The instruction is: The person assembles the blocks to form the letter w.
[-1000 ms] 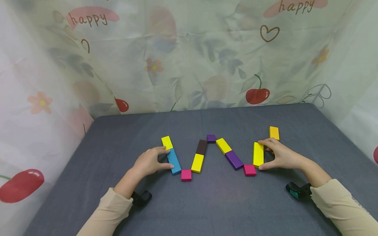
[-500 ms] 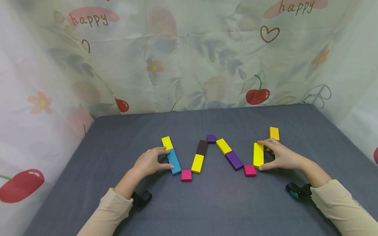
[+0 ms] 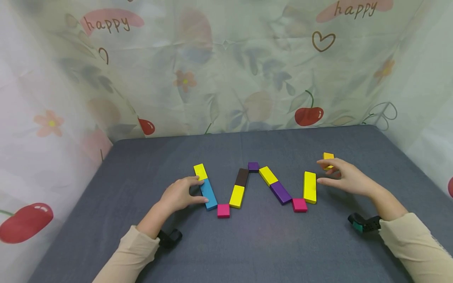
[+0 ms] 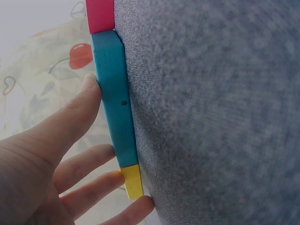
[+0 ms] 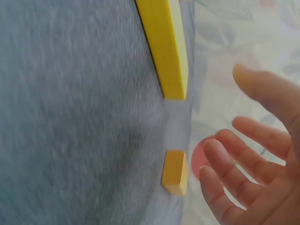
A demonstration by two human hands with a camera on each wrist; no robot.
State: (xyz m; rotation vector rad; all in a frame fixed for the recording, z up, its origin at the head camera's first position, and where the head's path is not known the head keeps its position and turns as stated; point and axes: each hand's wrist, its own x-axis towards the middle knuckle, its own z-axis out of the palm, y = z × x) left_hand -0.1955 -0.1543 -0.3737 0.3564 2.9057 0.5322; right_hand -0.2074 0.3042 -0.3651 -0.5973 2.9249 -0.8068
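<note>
A zigzag row of blocks lies on the grey cloth in the head view. At its left end, my left hand (image 3: 181, 192) touches the side of a blue block (image 3: 209, 194) with the thumb, while its fingers lie along the blue block and a short yellow block (image 3: 200, 171). In the left wrist view, a pink block (image 4: 101, 15) adjoins the blue block's end. My right hand (image 3: 348, 177) hovers with spread fingers, holding nothing, between the long yellow block (image 3: 310, 187) and an orange-yellow block (image 3: 328, 156), which it partly covers.
Between the ends stand a pink block (image 3: 223, 211), yellow block (image 3: 236, 196), dark brown block (image 3: 242, 177), small purple block (image 3: 253, 167), another yellow block (image 3: 268, 175), purple block (image 3: 280, 192) and second pink block (image 3: 299, 205). A patterned curtain (image 3: 226, 78) hangs behind the table.
My right hand has let go of the long yellow block and moved right, towards the orange-yellow block. The left hand and the blocks have stayed put.
</note>
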